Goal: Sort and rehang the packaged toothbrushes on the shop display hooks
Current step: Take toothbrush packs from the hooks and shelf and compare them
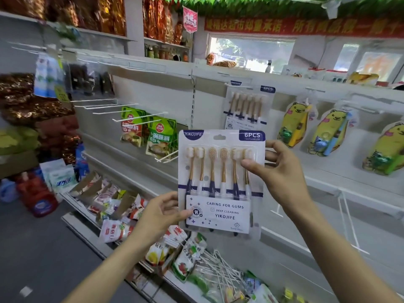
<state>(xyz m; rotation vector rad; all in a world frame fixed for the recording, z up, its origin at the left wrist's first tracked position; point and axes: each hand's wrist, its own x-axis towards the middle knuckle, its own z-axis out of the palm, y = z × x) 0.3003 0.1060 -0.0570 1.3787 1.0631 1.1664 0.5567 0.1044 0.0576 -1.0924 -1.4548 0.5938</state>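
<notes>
A six-piece toothbrush pack (220, 180), white card with gold and navy brushes, is held upright in front of the white display wall. My left hand (160, 214) pinches its lower left corner. My right hand (276, 171) grips its right edge, thumb across the front near the brush heads. Behind and above, an identical toothbrush pack (247, 106) hangs on a hook (237, 85). To the right hang three yellow bear-shaped children's toothbrush packs (294, 124), (328, 132), (384, 149).
Bare white hooks (122, 107) jut out at the upper left, with green sauce packets (160, 138) hanging below them. Another bare hook (168, 157) sticks out beside the held pack. Lower shelves hold snack packets (118, 230) and loose white hooks (220, 270).
</notes>
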